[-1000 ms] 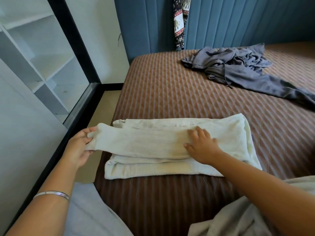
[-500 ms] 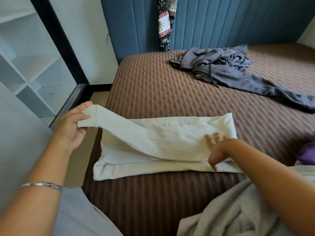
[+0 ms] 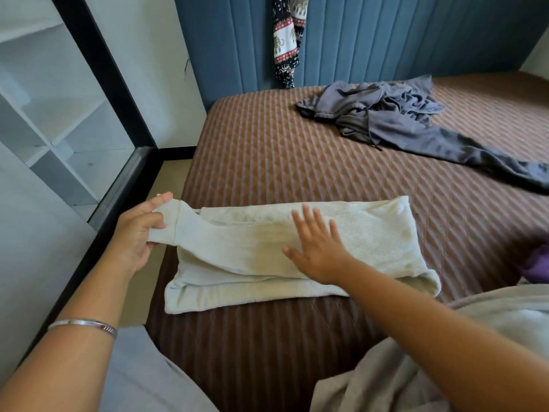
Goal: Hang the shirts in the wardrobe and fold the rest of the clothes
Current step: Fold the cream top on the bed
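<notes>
Right hand (image 3: 319, 252) flattened onto cream garment (image 3: 371, 233) | left hand (image 3: 138, 230) gripping cuff

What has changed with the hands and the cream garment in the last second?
The right hand slid right to the fold's edge, then returned to the middle, now flat with spread fingers. The left hand lifted the sleeve cuff it grips, then lowered it partly. The cream garment stayed folded on the bed; the grey clothes stayed put.

A brown quilted bed (image 3: 267, 150) stands against a blue padded headboard (image 3: 386, 34).
</notes>
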The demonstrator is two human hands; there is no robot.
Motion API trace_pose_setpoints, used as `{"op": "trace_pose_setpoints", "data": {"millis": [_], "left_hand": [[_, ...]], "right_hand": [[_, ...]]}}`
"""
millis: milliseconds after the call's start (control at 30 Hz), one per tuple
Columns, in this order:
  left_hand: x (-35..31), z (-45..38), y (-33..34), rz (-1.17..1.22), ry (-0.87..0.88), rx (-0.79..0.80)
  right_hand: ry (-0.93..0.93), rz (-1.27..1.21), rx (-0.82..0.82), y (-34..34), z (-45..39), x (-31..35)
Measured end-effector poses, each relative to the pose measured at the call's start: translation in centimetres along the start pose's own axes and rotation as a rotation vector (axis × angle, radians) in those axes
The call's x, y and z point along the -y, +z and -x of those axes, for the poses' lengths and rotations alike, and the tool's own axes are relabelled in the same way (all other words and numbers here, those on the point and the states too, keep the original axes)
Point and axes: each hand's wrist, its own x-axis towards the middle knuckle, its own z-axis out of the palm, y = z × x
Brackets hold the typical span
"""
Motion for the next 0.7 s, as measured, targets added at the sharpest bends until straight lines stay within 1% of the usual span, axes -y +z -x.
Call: {"op": "trace_pose_setpoints", "data": {"millis": [33,100,133,167,200,233,267,300,333,367,400,433,467,533,567,600,700], "left_hand": [[-0.2,0.1,0.3,-0.011,0.007,-0.006],[-0.8,0.2,1.1,-0.021,0.031,0.003],[-1.2,0.4,2.0,-0.022,0.048,0.025],[-1.6,0.6,3.1,-0.032,0.063,0.050],[-1.8,0.9,4.6,-0.050,0.083,0.080],[-1.9,1.3,6.4,-0.081,0.108,0.118],[-1.9,1.9,8.6,-0.128,0.139,0.188],[-1.8,2.6,10.8,-0.177,0.167,0.298],[-1.5,3.3,12.9,-0.210,0.179,0.445],[-1.2,4.0,14.8,-0.224,0.163,0.601],[-0.6,4.6,16.3,-0.225,0.137,0.726],[0.1,4.9,17.4,-0.227,0.120,0.774],[0.7,5.0,18.2,-0.223,0.116,0.761],[2.3,4.6,19.2,-0.298,0.156,0.626],[3.2,4.3,19.3,-0.394,0.192,0.572],[4.3,4.1,19.5,-0.532,0.238,0.554],[7.5,4.7,19.2,-1.074,0.327,0.581]], "right_hand": [[-0.044,0.064,-0.003,1.4,-0.2,0.2],[-0.059,0.141,0.054,3.5,-0.5,-0.2],[-0.051,0.106,0.074,3.7,-0.6,-0.6],[-0.037,0.012,0.094,3.4,-0.9,-0.7],[-0.010,-0.133,0.100,2.8,-1.1,-0.7],[0.044,-0.337,0.080,1.9,-1.2,-0.5],[0.127,-0.600,0.024,0.9,-1.2,-0.3],[0.213,-0.879,-0.050,0.0,-1.2,-0.3],[0.261,-1.088,-0.092,-0.9,-1.1,-0.5],[0.272,-1.244,-0.078,-1.6,-0.9,-0.8],[0.273,-1.325,-0.046,-2.1,-0.7,-1.2],[0.287,-1.343,-0.019,-2.3,-0.6,-1.7],[0.335,-1.318,-0.032,-2.4,-0.4,-2.3],[0.518,-1.267,-0.134,-2.0,-0.6,-3.8],[0.598,-1.229,-0.168,-1.7,-0.7,-4.3],[0.645,-1.145,-0.185,-1.7,-0.7,-4.6],[0.647,-0.805,-0.184,-2.3,-0.9,-5.1]]}}
